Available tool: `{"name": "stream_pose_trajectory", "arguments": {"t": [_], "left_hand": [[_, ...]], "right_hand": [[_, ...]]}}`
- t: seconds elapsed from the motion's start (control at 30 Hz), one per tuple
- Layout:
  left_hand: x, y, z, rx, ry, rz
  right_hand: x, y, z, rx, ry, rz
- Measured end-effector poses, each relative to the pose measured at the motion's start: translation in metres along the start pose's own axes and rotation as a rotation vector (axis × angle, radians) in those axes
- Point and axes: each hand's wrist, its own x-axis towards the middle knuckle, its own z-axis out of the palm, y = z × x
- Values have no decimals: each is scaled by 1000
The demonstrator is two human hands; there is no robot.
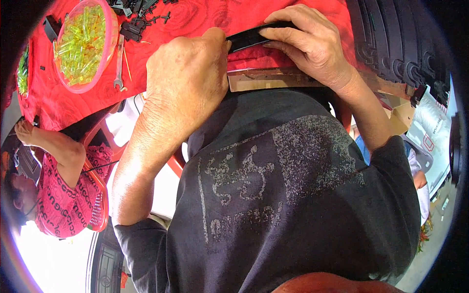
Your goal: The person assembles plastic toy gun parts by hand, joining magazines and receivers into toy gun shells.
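A long, flat black plastic piece spans the gap between my two hands over the red tablecloth, near the table's front edge. My left hand is closed in a fist around its left end, the back of the hand hiding most of the fingers. On the other end, my right hand pinches the piece between thumb and fingers. The far side of the piece and both its tips are covered by my hands.
Left of my hands stands a pink-rimmed basin of yellow-green clear tubes, with a wrench beside it. Black plastic parts lie behind. Long black ribbed pieces are at the right. Another person sits at the left.
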Motion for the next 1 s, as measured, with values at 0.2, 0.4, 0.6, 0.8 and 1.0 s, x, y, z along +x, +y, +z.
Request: {"name": "stream_pose_trajectory", "arguments": {"t": [0.2,0.4,0.6,0.8,1.0], "left_hand": [[6,1,-2,6,-7,32],[5,2,-5,15,-33,20],[4,1,-3,2,-32,17],[5,1,-4,36,-59,17],[4,0,-5,43,-63,28]], "right_hand": [[-1,1,1,14,1,10],[0,2,0,30,-3,9],[1,2,1,32,-14,13],[3,1,1,43,-9,12],[-10,28,26,20,225,-305]]}}
